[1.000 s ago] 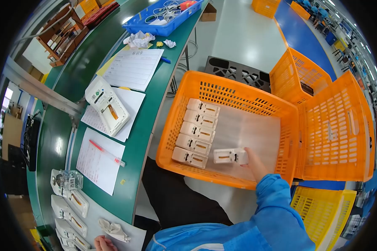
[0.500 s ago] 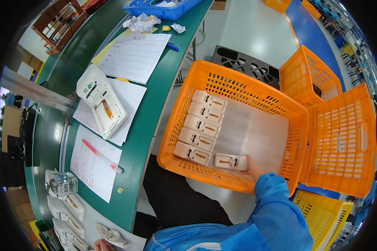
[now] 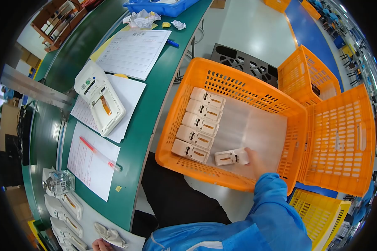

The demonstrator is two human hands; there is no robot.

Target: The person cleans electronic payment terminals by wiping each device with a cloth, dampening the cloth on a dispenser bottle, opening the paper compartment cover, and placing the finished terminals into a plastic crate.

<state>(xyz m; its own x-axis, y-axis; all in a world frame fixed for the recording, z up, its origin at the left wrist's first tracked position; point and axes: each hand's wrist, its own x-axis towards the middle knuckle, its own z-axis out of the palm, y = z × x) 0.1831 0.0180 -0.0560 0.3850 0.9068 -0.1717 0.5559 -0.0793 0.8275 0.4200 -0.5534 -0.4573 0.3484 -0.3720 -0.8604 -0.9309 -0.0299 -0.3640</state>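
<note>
Inside the orange crate (image 3: 234, 180), my right hand (image 3: 252, 160) is closed on the right end of a white plastic housing (image 3: 227, 158) with a brown strip. That housing lies slightly tilted near the crate's front wall. To its left, several like housings (image 3: 197, 137) stand in a column along the left wall. My left hand (image 3: 101, 245) rests at the bottom edge of the view, mostly cut off, beside a crumpled white cloth (image 3: 109, 235); its grip does not show. A larger-looking white housing (image 3: 99, 100) lies on papers on the green table.
The green table (image 3: 132, 167) holds written sheets (image 3: 90, 163), a red pen (image 3: 99, 154), a glass jar (image 3: 60, 183), crumpled paper (image 3: 143, 19) and a blue tray (image 3: 161, 7). More housings (image 3: 67, 215) sit lower left. Other orange crates (image 3: 339, 140) and a yellow crate (image 3: 318, 213) stand right.
The housing in my right hand has turned a little, its right end moving up and away from the front wall. My left hand stays by the cloth. The whole view has shifted slightly.
</note>
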